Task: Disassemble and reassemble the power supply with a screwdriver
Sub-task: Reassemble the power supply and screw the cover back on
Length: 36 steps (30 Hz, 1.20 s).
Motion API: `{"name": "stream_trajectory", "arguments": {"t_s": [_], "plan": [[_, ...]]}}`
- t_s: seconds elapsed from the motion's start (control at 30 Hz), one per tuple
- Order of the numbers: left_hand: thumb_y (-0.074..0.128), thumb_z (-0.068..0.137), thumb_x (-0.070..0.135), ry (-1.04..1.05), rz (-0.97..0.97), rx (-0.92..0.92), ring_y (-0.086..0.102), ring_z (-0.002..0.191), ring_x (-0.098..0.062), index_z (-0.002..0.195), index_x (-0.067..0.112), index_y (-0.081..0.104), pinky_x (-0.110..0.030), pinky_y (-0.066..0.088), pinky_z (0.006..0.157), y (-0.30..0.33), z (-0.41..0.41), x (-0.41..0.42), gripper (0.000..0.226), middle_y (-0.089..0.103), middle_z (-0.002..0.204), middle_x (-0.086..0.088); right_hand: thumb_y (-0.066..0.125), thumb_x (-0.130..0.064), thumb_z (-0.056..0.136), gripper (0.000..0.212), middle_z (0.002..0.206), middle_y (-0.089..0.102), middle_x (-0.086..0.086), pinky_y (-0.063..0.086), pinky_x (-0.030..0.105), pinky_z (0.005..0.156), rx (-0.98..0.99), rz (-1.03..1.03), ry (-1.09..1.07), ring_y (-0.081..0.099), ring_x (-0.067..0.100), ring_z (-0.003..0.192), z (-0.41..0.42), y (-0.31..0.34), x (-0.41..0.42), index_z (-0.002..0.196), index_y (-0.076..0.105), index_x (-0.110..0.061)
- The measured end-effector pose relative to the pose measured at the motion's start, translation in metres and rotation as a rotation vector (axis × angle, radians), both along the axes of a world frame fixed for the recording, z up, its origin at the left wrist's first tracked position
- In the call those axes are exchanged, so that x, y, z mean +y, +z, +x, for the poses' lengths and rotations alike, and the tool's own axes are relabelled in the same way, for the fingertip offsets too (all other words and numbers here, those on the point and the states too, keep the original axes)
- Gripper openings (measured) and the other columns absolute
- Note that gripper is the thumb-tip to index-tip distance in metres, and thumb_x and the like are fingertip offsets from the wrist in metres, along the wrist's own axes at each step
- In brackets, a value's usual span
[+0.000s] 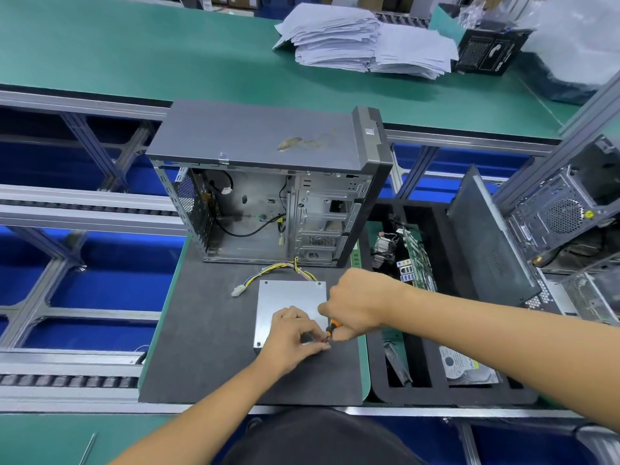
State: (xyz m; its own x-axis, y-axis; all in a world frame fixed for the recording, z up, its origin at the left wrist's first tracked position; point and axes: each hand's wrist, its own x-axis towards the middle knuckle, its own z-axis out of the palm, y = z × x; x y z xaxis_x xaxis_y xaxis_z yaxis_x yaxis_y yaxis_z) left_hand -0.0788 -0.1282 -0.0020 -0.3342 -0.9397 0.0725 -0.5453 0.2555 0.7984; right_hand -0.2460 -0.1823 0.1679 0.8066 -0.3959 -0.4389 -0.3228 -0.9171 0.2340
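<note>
Head view looks down on the power supply point(290, 305), a bare metal box lying flat on the dark mat point(208, 347), just in front of the open computer case point(268, 182) and apart from it. Its bundle of coloured wires point(285, 268) trails from the far edge toward the case and ends in a white plug point(237, 291) to the left of the box.

The left hand point(291, 333) rests on the near part of the box, fingers curled and pinching at something small by the near right corner; what it pinches is too small to tell. The right hand point(354, 305) is closed round the screwdriver point(332, 330), of which only an orange and black piece of handle shows below the fist, tip angled down toward that same corner.

As a judgement, the box is stiff sheet metal, fairly heavy for its bulk, and smooth enough to slide on the mat under a turning tool, so a flat palm pressing down on the lid suits it better than a grip on the sides. The sheet edges may be sharp. The wires are soft and will snag, so lifting by them would be unwise.

Room is open on the mat left of the box and in front of it. Right of the box the mat ends close by, and beyond it sits a black foam tray point(449, 391) holding parts. The case stands behind the box
</note>
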Motion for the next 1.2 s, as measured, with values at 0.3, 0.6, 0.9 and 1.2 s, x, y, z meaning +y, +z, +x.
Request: {"name": "stream_trajectory", "arguments": {"t_s": [0.3,0.6,0.9,1.2], "plan": [[0.086,0.075,0.04,-0.033,0.026,-0.026,0.046,0.101,0.001,0.084,0.036,0.073,-0.033,0.03,0.103,0.002,0.001,-0.001,0.017,0.06,0.083,0.014,0.041,-0.043,0.1,0.032,0.069,0.053,0.004,0.042,0.034,0.053,0.001,0.045,0.071,0.047,0.029,0.056,0.008,0.008,0.0,0.1,0.059,-0.016],[0.09,0.071,0.037,0.02,0.068,0.028,0.054,0.095,-0.011,0.076,0.033,0.076,-0.043,0.042,0.095,0.002,0.0,-0.001,0.015,0.069,0.083,0.005,0.039,-0.035,0.096,0.034,0.083,0.049,0.004,0.04,0.037,0.048,0.0,0.013,0.146,0.042,0.028,0.048,0.008,0.013,0.0,0.128,0.038,-0.026],[0.089,0.068,0.045,0.037,-0.013,0.045,0.048,0.099,0.002,0.077,0.035,0.075,-0.037,0.037,0.097,-0.002,-0.001,0.001,0.019,0.061,0.077,0.014,0.033,-0.045,0.1,0.035,0.062,0.052,0.007,0.048,0.037,0.067,0.009,-0.036,0.018,0.051,0.027,0.054,0.009,0.005,0.007,0.087,0.049,-0.016],[0.082,0.073,0.05,0.015,-0.072,-0.048,0.042,0.102,0.002,0.091,0.04,0.076,-0.029,0.024,0.104,-0.007,-0.002,0.001,0.022,0.062,0.082,0.023,0.043,-0.02,0.097,0.027,0.086,0.062,0.0,0.042,0.036,0.068,0.042,-0.06,0.293,0.048,0.026,0.057,0.011,0.008,0.0,0.123,0.05,-0.026]]}}
